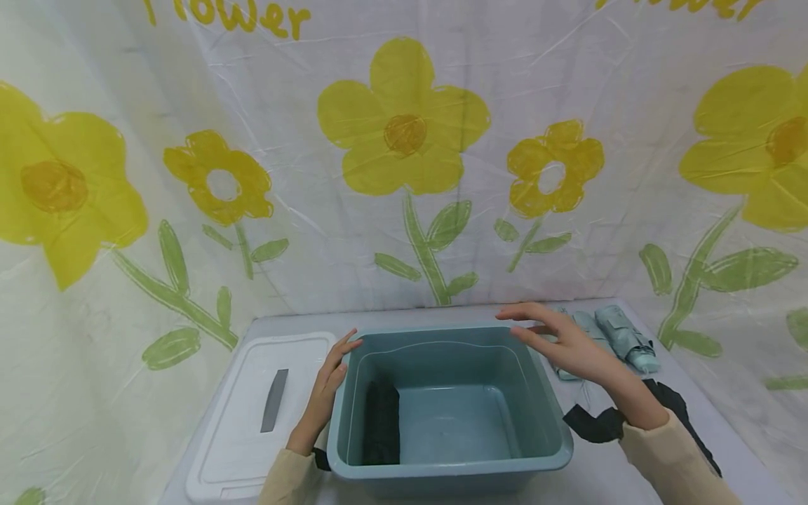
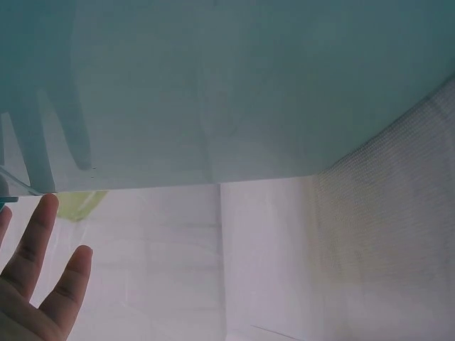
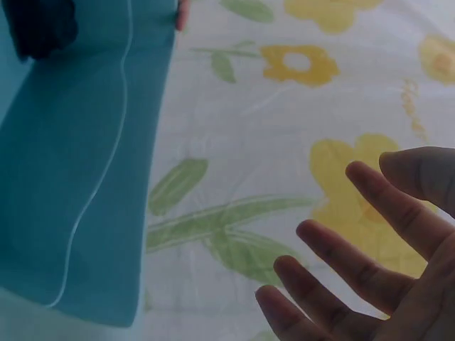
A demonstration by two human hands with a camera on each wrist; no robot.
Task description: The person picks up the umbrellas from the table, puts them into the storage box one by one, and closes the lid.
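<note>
A blue-green plastic bin (image 1: 457, 471) stands open in front of me, its inside facing up. Along its left inner wall lies a long, dark folded fabric bundle (image 1: 381, 424). My left hand (image 1: 326, 386) rests against the bin's left side, fingers extended near the back corner; the left wrist view shows its fingertips beside the bin's wall. Over the back right corner hovers my right hand (image 1: 564, 344), with fingers spread and nothing held, as the right wrist view also shows.
To the left lies a white lid (image 1: 230, 414) with a grey handle. Several pale blue-green rolled fabric bundles (image 1: 621, 337) lie at the back right, with a black fabric item (image 1: 678, 414) nearer me. A flower-printed sheet (image 1: 303, 245) hangs behind the table.
</note>
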